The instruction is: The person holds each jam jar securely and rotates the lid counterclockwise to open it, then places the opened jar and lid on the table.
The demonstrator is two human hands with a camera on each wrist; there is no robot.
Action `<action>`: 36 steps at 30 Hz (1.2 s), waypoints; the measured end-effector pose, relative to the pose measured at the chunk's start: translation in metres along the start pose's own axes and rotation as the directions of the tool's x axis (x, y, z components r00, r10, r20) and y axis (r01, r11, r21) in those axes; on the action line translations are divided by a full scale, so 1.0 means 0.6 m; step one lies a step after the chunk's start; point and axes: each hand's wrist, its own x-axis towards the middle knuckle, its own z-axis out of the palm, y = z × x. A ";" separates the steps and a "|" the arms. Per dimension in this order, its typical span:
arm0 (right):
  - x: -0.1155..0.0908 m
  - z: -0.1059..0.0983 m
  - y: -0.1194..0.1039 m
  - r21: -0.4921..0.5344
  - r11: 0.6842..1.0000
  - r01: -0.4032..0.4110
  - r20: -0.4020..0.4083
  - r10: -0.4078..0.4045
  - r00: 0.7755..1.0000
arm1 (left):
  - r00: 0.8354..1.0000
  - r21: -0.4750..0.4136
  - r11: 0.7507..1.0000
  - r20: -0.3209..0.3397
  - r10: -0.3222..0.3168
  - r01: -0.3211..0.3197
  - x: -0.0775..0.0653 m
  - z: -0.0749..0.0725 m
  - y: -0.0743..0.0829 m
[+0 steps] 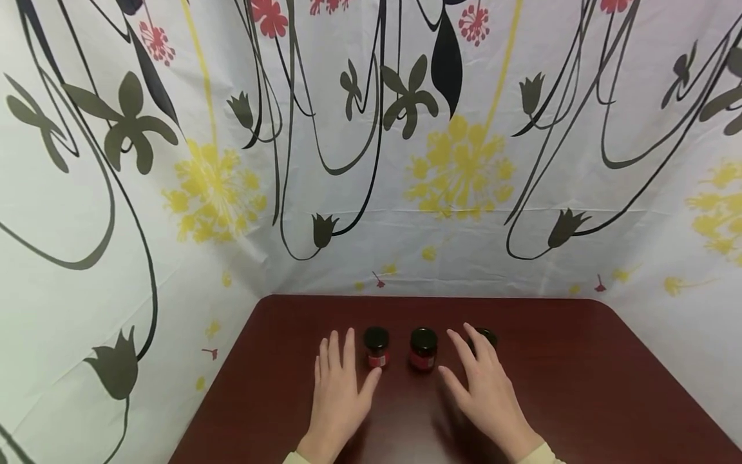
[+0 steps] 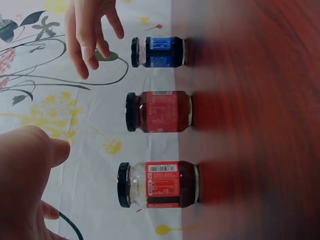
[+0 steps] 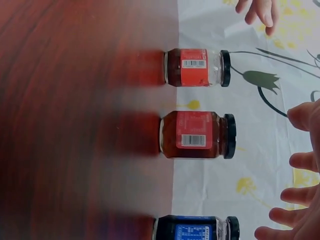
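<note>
Three small glass jars with black lids stand upright in a row. The left jar [image 1: 377, 347] and the middle jar [image 1: 423, 348] carry red labels; the left one's upper part looks clear in the wrist views. Blue shows on the label of the right jar [image 2: 162, 52], which my right hand partly hides in the head view. My left hand [image 1: 341, 394], fingers extended, hovers beside the left jar, its thumb overlapping that jar's base in this view. My right hand [image 1: 488, 390] is spread near the right jar, thumb toward the middle one. Both hands hold nothing.
The jars stand on a dark reddish-brown wooden table [image 1: 278, 361] with rounded far corners. A white cloth with a flower print [image 1: 359, 187] hangs behind the table and along its sides.
</note>
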 end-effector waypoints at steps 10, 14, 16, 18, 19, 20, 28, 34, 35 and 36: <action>0.001 0.006 0.001 0.013 1.000 0.028 -0.009 -0.028 1.000 | 1.000 -0.037 0.999 0.018 0.007 -0.006 0.002 0.008 -0.003; 0.012 0.001 0.003 0.021 0.999 0.039 0.012 -0.039 0.999 | 1.000 -0.051 0.999 0.010 0.000 0.001 0.008 0.012 -0.003; 0.016 -0.003 0.005 0.024 0.999 0.039 0.026 -0.040 0.999 | 1.000 -0.066 0.998 0.010 -0.008 0.009 0.011 0.014 -0.003; 0.018 -0.007 0.007 0.026 0.999 0.038 0.039 -0.039 0.998 | 1.000 -0.083 0.996 0.016 -0.021 0.022 0.011 0.014 -0.003; 0.018 -0.008 0.009 0.028 0.999 0.040 0.045 -0.041 0.998 | 1.000 -0.091 0.996 0.017 -0.026 0.027 0.010 0.013 -0.004; 0.017 -0.009 0.010 0.031 0.999 0.042 0.047 -0.043 0.998 | 0.999 -0.099 0.995 0.017 -0.030 0.032 0.009 0.013 -0.004; 0.009 -0.007 0.017 0.057 0.996 0.072 0.042 -0.075 0.996 | 0.999 -0.152 0.987 0.013 -0.049 0.050 0.000 0.018 -0.014; 0.011 0.000 0.013 0.072 0.994 0.087 0.043 -0.090 0.995 | 0.997 -0.165 0.984 0.049 -0.059 0.066 0.013 0.036 -0.028; 0.011 0.001 0.013 0.072 0.993 0.089 0.041 -0.092 0.995 | 0.997 -0.164 0.984 0.056 -0.060 0.069 0.015 0.039 -0.031; 0.012 0.002 0.012 0.072 0.993 0.091 0.040 -0.094 0.995 | 0.996 -0.165 0.984 0.061 -0.064 0.074 0.017 0.041 -0.033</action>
